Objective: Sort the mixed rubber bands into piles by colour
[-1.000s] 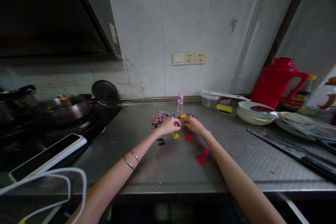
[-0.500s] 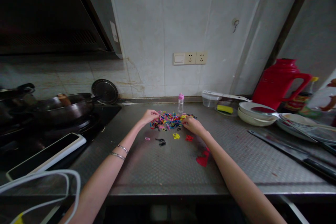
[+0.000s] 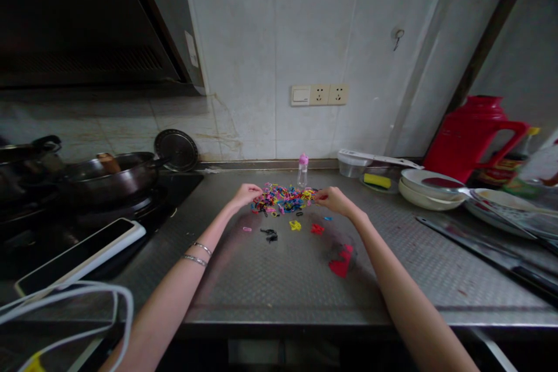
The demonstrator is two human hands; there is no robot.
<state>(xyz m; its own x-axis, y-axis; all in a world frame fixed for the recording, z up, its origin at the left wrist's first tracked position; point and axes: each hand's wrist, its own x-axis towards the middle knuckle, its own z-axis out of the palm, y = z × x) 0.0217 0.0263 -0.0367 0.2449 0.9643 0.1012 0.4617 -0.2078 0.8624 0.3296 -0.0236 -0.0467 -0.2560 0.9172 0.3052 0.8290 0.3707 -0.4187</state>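
A heap of tiny multicoloured loop-shaped pieces (image 3: 283, 200), too small to name surely, lies on the metal counter. At its left edge my left hand (image 3: 244, 195) has its fingertips pinched together. My right hand (image 3: 335, 201) reaches to the right edge, thumb and fingers also closed. What either pinch holds cannot be made out. In front of the heap lie small groups of yellow pieces (image 3: 295, 225), red pieces (image 3: 317, 229) and black pieces (image 3: 269, 235). A single pink piece (image 3: 247, 229) sits at the left, a blue piece (image 3: 328, 218) below my right hand.
Behind the heap stands a small clear bottle (image 3: 303, 171) with a pink top. A clear bag with red shapes (image 3: 342, 261) lies near my right forearm. At right are a knife (image 3: 471, 247), stacked bowls (image 3: 431, 195) and a red flask (image 3: 468, 139); at left, a pan (image 3: 117, 177) and a phone-like device (image 3: 82, 256).
My right hand has moved right, from over the heap's front to its right edge. A blue piece now shows by itself below it. My left hand stays nearly in place.
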